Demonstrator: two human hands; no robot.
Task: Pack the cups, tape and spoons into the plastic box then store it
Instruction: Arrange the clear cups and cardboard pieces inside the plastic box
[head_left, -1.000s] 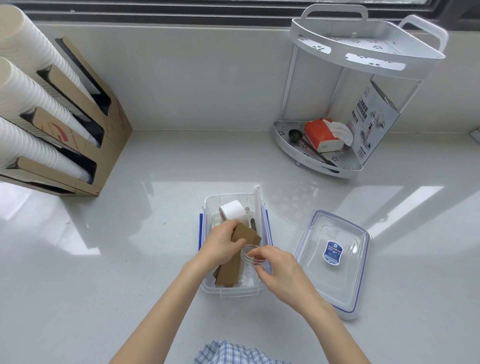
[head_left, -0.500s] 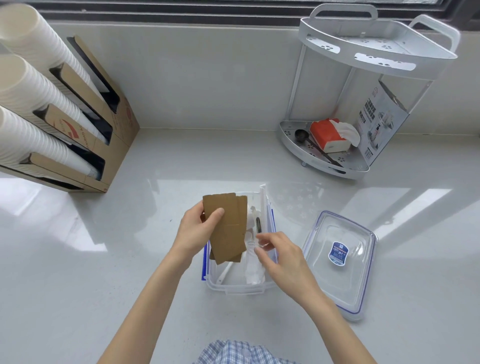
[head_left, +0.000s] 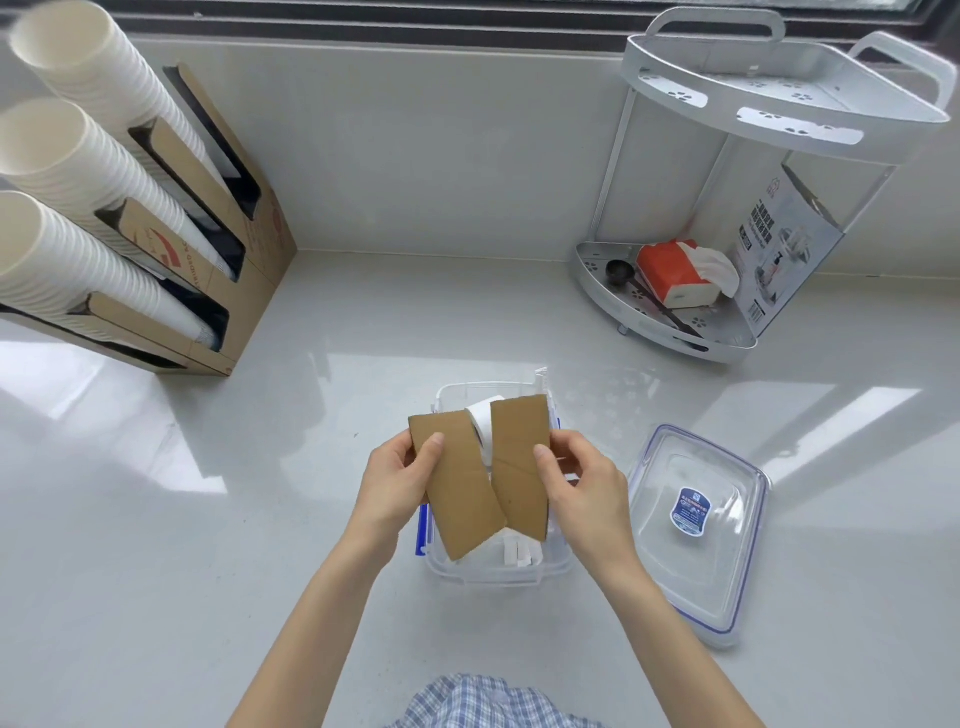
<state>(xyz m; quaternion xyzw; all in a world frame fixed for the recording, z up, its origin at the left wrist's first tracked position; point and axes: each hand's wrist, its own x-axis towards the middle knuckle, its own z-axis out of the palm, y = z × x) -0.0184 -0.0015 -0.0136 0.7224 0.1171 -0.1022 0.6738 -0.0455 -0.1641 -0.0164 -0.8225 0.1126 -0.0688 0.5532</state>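
A clear plastic box (head_left: 498, 571) with blue clips stands on the counter in front of me. Above it I hold two flat brown cardboard sleeves. My left hand (head_left: 395, 478) grips the left sleeve (head_left: 457, 488). My right hand (head_left: 582, 478) grips the right sleeve (head_left: 519, 457). A white tape roll (head_left: 480, 421) shows in the gap between the sleeves, inside the box. White wrapped spoons (head_left: 519, 553) lie at the box's near end. The sleeves hide most of the box's inside.
The box's clear lid (head_left: 696, 525) lies flat to the right. A white two-tier corner rack (head_left: 675, 312) holds a black scoop, an orange tissue pack and a printed carton at the back right. A cardboard dispenser (head_left: 218, 291) with white cup stacks stands at the left.
My left hand lifted the sleeves out of the box. My right hand left the box's contents and took one sleeve, so the two sleeves are now spread apart.
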